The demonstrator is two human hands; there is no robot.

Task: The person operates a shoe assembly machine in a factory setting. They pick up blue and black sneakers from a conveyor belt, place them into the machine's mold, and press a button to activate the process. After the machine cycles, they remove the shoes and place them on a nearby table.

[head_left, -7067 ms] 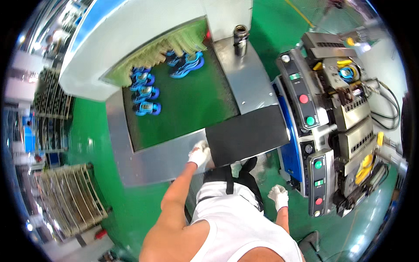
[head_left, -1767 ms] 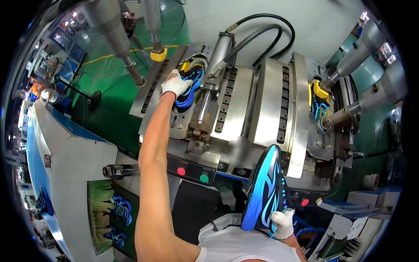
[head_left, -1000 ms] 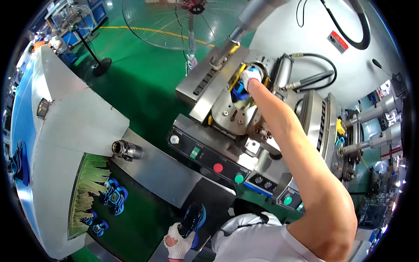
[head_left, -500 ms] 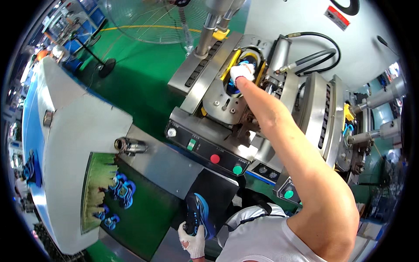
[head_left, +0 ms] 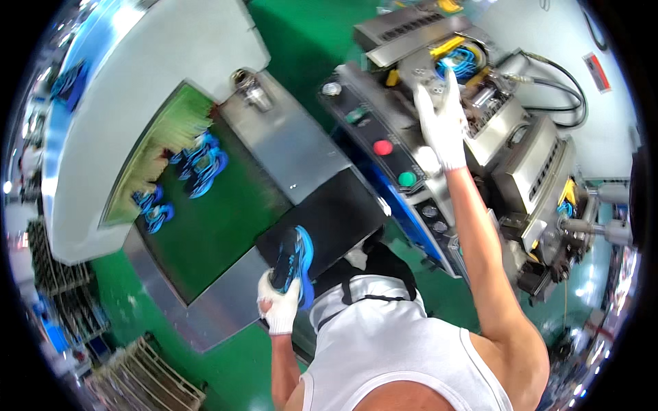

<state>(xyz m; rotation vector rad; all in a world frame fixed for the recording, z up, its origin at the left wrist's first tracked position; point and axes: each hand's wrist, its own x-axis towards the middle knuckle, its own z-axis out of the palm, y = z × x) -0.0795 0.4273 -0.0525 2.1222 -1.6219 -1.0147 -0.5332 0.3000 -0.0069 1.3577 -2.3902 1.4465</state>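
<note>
Left hand (head_left: pixel 279 306) in white knit glove is closed round the heel end of a blue-and-black moulded shoe sole (head_left: pixel 293 262), toe pointing up over the near edge of the black mat (head_left: pixel 336 219) at the conveyor's near end. Right hand (head_left: pixel 442 123) in white glove is spread flat, fingers extended, holding nothing, resting on the grey metal press mould (head_left: pixel 439 75) just below a blue sole seated in the yellow-clamped cavity (head_left: pixel 460 63)

Risks as I read them:
- right hand sits at the mould with the red round button (head_left: pixel 383 147) and green round button (head_left: pixel 407 179) just below the forearm; a brush of the arm could trigger the press with fingers in the pinch zone
- one-handed heel grip on the sole is loose-ish; it could slip off onto the green conveyor belt (head_left: pixel 219 226), where other blue soles (head_left: pixel 202 161) lie near the far edge under the white hood (head_left: pixel 137 82)
- arms are well apart, attention split
</note>
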